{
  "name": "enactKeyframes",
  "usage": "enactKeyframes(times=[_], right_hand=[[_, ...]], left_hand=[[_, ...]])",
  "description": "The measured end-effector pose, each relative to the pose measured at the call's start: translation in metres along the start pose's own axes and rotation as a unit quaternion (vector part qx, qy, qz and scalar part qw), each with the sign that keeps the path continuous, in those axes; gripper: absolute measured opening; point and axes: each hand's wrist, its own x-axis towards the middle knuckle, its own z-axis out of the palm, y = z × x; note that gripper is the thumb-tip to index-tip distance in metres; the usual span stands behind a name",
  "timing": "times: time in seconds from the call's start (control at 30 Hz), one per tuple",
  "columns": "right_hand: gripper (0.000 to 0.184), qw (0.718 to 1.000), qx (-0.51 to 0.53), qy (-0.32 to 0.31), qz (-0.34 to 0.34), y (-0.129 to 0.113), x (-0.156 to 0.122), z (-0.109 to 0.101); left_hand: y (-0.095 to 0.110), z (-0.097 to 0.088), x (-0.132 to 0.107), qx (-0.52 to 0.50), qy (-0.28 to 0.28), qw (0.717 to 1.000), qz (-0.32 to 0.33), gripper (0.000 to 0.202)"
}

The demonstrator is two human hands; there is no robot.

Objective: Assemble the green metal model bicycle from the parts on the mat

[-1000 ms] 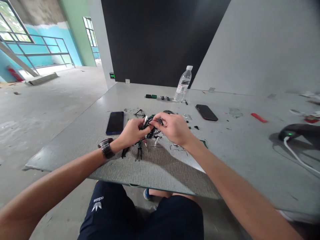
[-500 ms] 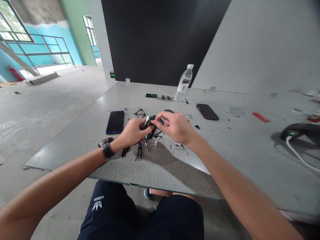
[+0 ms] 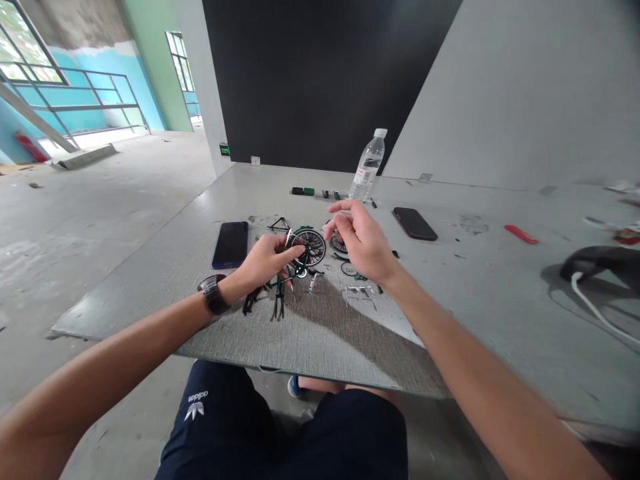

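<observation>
My left hand (image 3: 265, 263) pinches a small spoked wheel (image 3: 310, 247) of a miniature bicycle model, holding it just above the grey table (image 3: 310, 333). My right hand (image 3: 363, 240) hovers to the right of the wheel with its fingers spread and nothing in them. Under and around the hands lie small model parts: a black frame piece (image 3: 279, 227), a second wheel (image 3: 339, 243), a black fork (image 3: 279, 303), a silver rack (image 3: 359, 295) and a small ring (image 3: 348, 269).
A dark blue phone (image 3: 231, 244) lies left of the parts and a black phone (image 3: 415, 223) to the right. A water bottle (image 3: 367, 168) stands behind. A red tool (image 3: 521, 234) and a black device with a white cable (image 3: 595, 263) sit far right.
My right hand has let go of the wheel, lifted and moved right with its fingers opening. The left hand still holds the wheel, which now shows fully.
</observation>
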Motion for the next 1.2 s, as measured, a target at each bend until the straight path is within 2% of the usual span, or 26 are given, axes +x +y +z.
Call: enactKeyframes(times=[0.17, 0.33, 0.57, 0.9, 1.13, 1.2], right_hand=[[0.03, 0.998, 0.036, 0.042, 0.0, 0.003, 0.003, 0.001], [0.032, 0.992, 0.084, 0.086, 0.033, 0.005, 0.005, 0.001], [0.031, 0.978, 0.198, 0.037, 0.046, 0.005, 0.002, 0.01], [0.026, 0.972, 0.224, -0.022, 0.073, -0.002, -0.003, 0.01], [0.024, 0.969, 0.224, -0.023, 0.1, -0.003, -0.004, 0.007], [0.03, 0.974, 0.205, -0.025, 0.097, -0.004, -0.003, 0.006]], left_hand=[[0.0, 0.0, 0.001, -0.032, 0.002, 0.999, 0.001, 0.03], [-0.001, 0.0, 0.001, -0.033, 0.002, 0.999, 0.001, 0.031], [0.0, 0.0, 0.001, -0.048, 0.012, 0.999, -0.002, 0.029], [-0.003, -0.001, 0.002, -0.052, 0.009, 0.999, 0.003, 0.031], [-0.001, -0.001, 0.002, -0.054, 0.018, 0.998, -0.008, 0.033], [0.0, 0.0, 0.001, -0.053, 0.021, 0.998, -0.01, 0.033]])
